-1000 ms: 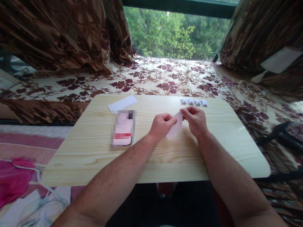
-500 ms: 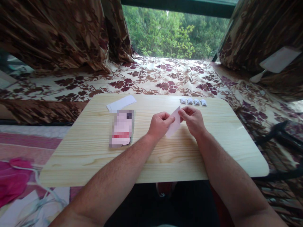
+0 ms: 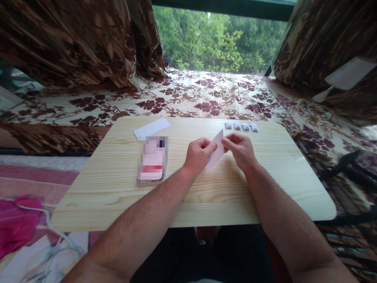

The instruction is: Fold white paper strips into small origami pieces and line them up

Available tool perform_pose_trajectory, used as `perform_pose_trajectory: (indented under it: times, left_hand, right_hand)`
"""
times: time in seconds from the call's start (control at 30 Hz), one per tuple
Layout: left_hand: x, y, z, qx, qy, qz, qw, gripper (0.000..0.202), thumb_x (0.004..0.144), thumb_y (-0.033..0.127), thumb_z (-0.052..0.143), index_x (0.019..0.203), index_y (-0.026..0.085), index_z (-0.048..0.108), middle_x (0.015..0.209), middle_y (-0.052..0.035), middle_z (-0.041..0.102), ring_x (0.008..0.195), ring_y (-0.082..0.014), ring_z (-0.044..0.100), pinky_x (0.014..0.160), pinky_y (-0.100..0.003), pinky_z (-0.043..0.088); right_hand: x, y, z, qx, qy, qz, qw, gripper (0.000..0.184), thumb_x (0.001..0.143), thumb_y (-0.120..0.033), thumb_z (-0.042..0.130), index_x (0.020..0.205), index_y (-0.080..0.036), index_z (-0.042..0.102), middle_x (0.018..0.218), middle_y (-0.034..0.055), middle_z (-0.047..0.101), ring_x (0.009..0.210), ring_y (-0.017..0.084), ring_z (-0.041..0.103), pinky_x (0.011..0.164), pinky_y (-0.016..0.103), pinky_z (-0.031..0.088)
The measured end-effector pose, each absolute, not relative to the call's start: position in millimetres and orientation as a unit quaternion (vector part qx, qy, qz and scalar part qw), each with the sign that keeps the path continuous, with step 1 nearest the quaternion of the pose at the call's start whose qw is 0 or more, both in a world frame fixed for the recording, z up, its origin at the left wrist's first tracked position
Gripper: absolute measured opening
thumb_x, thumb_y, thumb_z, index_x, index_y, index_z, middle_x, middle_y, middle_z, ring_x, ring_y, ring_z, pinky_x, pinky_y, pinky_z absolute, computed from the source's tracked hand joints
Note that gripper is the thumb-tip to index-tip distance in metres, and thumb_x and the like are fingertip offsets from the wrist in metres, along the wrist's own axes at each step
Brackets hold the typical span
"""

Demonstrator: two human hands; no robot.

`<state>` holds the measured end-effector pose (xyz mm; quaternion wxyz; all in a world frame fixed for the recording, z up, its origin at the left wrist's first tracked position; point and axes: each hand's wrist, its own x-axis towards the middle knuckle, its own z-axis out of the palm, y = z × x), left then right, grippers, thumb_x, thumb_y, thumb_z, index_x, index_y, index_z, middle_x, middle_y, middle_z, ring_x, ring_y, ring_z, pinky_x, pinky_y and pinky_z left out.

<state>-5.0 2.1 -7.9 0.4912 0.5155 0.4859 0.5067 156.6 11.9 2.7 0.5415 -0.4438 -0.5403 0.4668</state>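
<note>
Above the wooden table (image 3: 218,212) a piece of white paper (image 3: 216,154) is held up at a slant between my two hands. My left hand (image 3: 200,153) pinches its left side, thumb on top. On the right edge, my right hand (image 3: 238,148) grips the paper between thumb and fingers. The fingers behind the sheet are partly hidden. Just beyond my right hand, several small folded white paper pieces (image 3: 241,126) stand in a row near the table's far edge.
A phone (image 3: 152,159), blurred out, lies left of my hands. Behind it rest white paper strips (image 3: 152,129). A flower-patterned cloth (image 3: 206,94) covers the ledge past the table. A white lamp (image 3: 349,74) stands at the right, and a white cable (image 3: 47,220) hangs at lower left.
The paper has tilted slightly, its lower tip a little higher and its top corner shifted slightly left. Both hands keep their hold on it. The whole view has moved very slightly.
</note>
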Motion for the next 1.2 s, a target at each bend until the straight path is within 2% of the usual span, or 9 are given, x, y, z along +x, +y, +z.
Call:
perform_pose_trajectory:
  times: [0.37, 0.5, 0.9, 1.03, 1.2]
  left_hand:
    - [-5.3, 2.1, -9.7, 0.494, 0.484, 0.511, 0.511, 0.031, 0.073, 0.044, 0.075, 0.066, 0.016, 0.063, 0.060, 0.0016, 0.057, 0.054, -0.0102, 0.047, 0.051, -0.024, 0.033]
    - [-6.5, 3.2, -9.6, 0.472, 0.491, 0.528, 0.507, 0.031, 0.072, 0.044, 0.075, 0.065, 0.016, 0.062, 0.060, 0.0018, 0.058, 0.053, -0.0099, 0.047, 0.050, -0.024, 0.034]
    - [-7.3, 5.9, -13.0, 0.441, 0.479, 0.550, 0.522, 0.031, 0.071, 0.044, 0.077, 0.067, 0.017, 0.061, 0.061, 0.0022, 0.058, 0.054, -0.0102, 0.048, 0.051, -0.024, 0.035]
    - [-7.6, 7.2, -13.1, 0.426, 0.477, 0.560, 0.527, 0.032, 0.069, 0.044, 0.078, 0.066, 0.017, 0.060, 0.060, 0.0030, 0.056, 0.053, -0.0098, 0.047, 0.051, -0.024, 0.035]
    - [-6.5, 7.2, -13.6, 0.429, 0.466, 0.562, 0.532, 0.032, 0.070, 0.044, 0.078, 0.067, 0.017, 0.061, 0.060, 0.0025, 0.056, 0.054, -0.0098, 0.047, 0.051, -0.024, 0.034]
  right_hand:
    - [156.8, 10.9, 3.0, -0.417, -0.568, 0.481, 0.521, 0.032, 0.076, -0.046, 0.079, 0.069, -0.018, 0.066, 0.058, -0.0011, 0.060, 0.055, 0.011, 0.053, 0.055, 0.025, 0.043]
    - [157.5, 12.5, -1.2, -0.422, -0.562, 0.501, 0.505, 0.034, 0.074, -0.050, 0.080, 0.075, -0.018, 0.068, 0.060, -0.0007, 0.063, 0.054, 0.012, 0.055, 0.054, 0.025, 0.045]
    - [155.3, 12.7, -1.7, -0.428, -0.571, 0.505, 0.485, 0.038, 0.078, -0.054, 0.077, 0.075, -0.017, 0.066, 0.059, -0.0004, 0.064, 0.051, 0.011, 0.056, 0.052, 0.025, 0.045]
    - [154.0, 11.3, -0.2, -0.432, -0.574, 0.505, 0.478, 0.038, 0.072, -0.052, 0.082, 0.073, -0.017, 0.065, 0.058, -0.0002, 0.064, 0.051, 0.011, 0.055, 0.052, 0.025, 0.045]
    - [153.9, 9.3, 2.6, -0.433, -0.582, 0.481, 0.491, 0.035, 0.076, -0.048, 0.080, 0.069, -0.018, 0.064, 0.057, 0.0000, 0.064, 0.052, 0.011, 0.056, 0.053, 0.025, 0.044]
